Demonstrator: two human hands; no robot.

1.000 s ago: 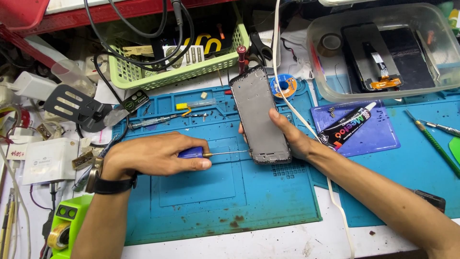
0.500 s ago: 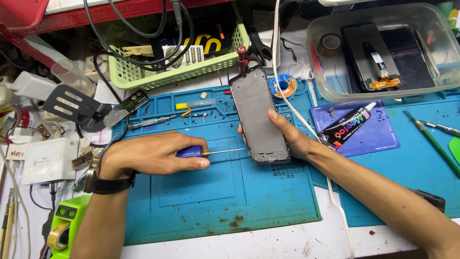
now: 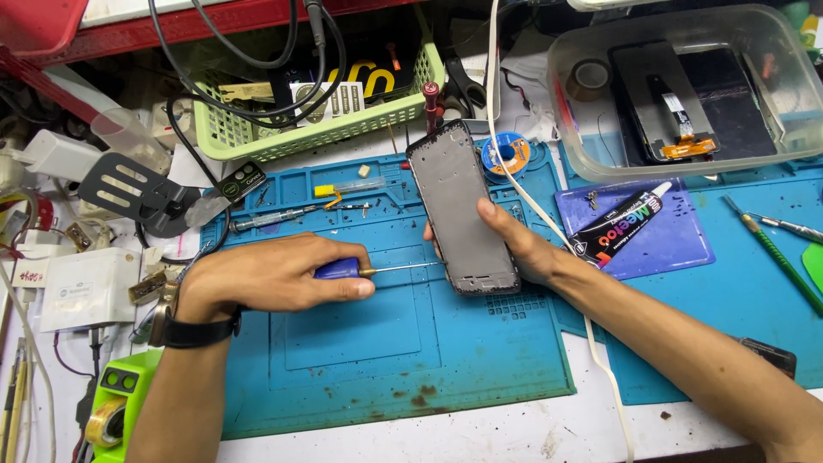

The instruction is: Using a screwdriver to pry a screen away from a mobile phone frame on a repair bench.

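My right hand [image 3: 513, 244] grips a dark phone frame [image 3: 460, 206], holding it tilted above the blue work mat [image 3: 360, 360] with the thumb across its lower right edge. My left hand [image 3: 270, 279], wearing a black wristwatch, is closed around a blue-handled screwdriver [image 3: 343, 268]. Its thin metal shaft points right and its tip meets the frame's left edge. Both hands rest near the middle of the mat.
A green basket [image 3: 326, 120] with cables stands at the back. A clear plastic tub [image 3: 686, 94] with phone parts sits back right. A black glue tube [image 3: 621, 225] lies on a purple pad. Tweezers [image 3: 789, 227], a solder reel [image 3: 507, 154] and a white cable [image 3: 549, 231] lie nearby.
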